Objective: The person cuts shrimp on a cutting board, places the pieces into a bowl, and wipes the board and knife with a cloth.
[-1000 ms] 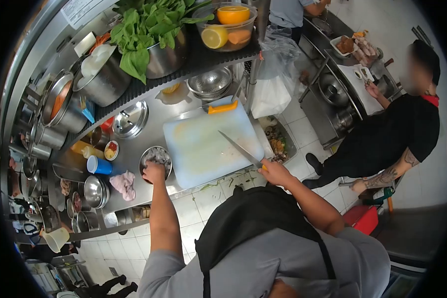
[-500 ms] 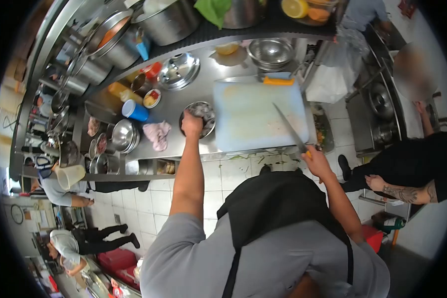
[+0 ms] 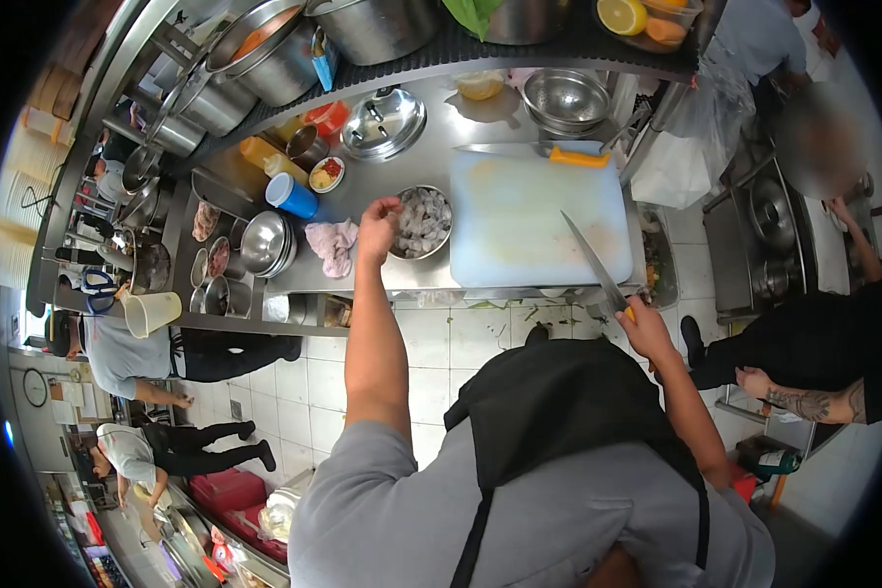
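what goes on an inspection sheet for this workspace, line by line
Surface: steel counter; cutting board looks lightly stained
Work things: knife, blade over board; bowl of greyish pieces
Clutter: crumpled pink cloth, blue container, second knife at board's far edge
Hands: right grips knife; left at bowl's left rim, grasp unclear
Cables: nothing seen
Surroundings: green scraps on floor; person in black to the right

Beyond the cutting board (image 3: pixel 539 220), leafy greens (image 3: pixel 472 14) are cut off above; to the board's right, a person's head (image 3: pixel 819 139) is blurred.
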`<state>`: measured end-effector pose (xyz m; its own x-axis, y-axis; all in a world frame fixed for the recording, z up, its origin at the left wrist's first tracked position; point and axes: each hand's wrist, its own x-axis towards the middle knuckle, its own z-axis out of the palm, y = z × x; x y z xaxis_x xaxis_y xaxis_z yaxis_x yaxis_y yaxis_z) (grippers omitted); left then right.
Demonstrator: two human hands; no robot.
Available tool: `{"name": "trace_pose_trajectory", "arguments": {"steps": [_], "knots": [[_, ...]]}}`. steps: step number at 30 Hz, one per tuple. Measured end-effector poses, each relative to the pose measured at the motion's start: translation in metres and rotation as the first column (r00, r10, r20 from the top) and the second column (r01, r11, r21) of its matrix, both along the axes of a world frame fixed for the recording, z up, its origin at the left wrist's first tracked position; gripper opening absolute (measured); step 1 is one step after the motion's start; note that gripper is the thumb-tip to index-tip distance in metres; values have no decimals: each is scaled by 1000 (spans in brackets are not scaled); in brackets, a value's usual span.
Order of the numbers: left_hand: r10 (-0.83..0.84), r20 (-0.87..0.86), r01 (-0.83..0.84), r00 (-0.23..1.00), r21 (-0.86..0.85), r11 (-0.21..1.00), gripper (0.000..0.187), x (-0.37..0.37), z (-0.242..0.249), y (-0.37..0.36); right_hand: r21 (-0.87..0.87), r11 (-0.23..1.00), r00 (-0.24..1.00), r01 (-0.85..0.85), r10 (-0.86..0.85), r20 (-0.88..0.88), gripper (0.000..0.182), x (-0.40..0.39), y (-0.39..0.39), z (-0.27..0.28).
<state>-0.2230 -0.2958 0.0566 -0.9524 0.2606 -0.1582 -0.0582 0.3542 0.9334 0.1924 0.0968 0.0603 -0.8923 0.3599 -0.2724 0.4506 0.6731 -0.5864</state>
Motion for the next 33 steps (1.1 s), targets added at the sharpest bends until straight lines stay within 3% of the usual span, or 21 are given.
{"name": "trace_pose_trajectory", "arguments": {"steps": [1,4,5,7,11,14,17,19,20,21,24,27,30,32,33], "knots": [[9,31,-7,999,-65,998,45,-1,-3,1,4,1000,1000,0,0,0,36,0,0,1],[-158,-205,29,966,-519,854,36,8,1,17,16,1000,1000,-4,4,-3,37,2,-1,4],[-144,-266,-34,953,-567,823,32,9,-4,22,17,1000,1000,-7,7,-9,37,2,0,4],[-149,-226,-56,963,-704,708,32,11,-10,30,16,1000,1000,-5,6,-17,37,4,-2,8],[-190,-300,-198,935,-884,423,32,13,-19,31,32,999,1000,5,-5,-18,37,9,-2,12],[-391,-236,-118,890,-946,303,32,21,-5,27,28,999,999,29,-28,-17,37,19,2,5],[-191,-145,-6,971,-812,584,30,2,9,19,24,999,999,44,-44,-16,37,21,5,3],[-49,-64,15,997,-452,892,29,-9,10,5,18,998,998,57,-56,-15,38,24,6,1],[6,-1,-6,1000,-228,974,28,-15,11,-3,13,998,998,63,-62,-21,38,24,6,-3],[10,179,-5,984,-27,1000,29,-21,12,-7,8,998,997,68,-68,-27,38,22,6,-2],[4,328,-82,945,226,971,33,-20,11,-14,-19,997,997,79,-80,-13,39,18,5,0],[26,378,-149,925,300,942,29,-3,27,-4,-29,996,996,85,-86,-15,40,17,6,-8],[132,354,-195,926,149,969,27,-5,16,1,-9,999,996,53,-53,-72,40,22,11,-21],[107,245,-138,964,114,984,24,10,22,28,-33,997,994,68,-71,-87,42,30,13,-16],[-21,214,-18,977,177,984,22,15,21,45,-4,997,974,79,-78,-213,42,39,17,-31]]}}
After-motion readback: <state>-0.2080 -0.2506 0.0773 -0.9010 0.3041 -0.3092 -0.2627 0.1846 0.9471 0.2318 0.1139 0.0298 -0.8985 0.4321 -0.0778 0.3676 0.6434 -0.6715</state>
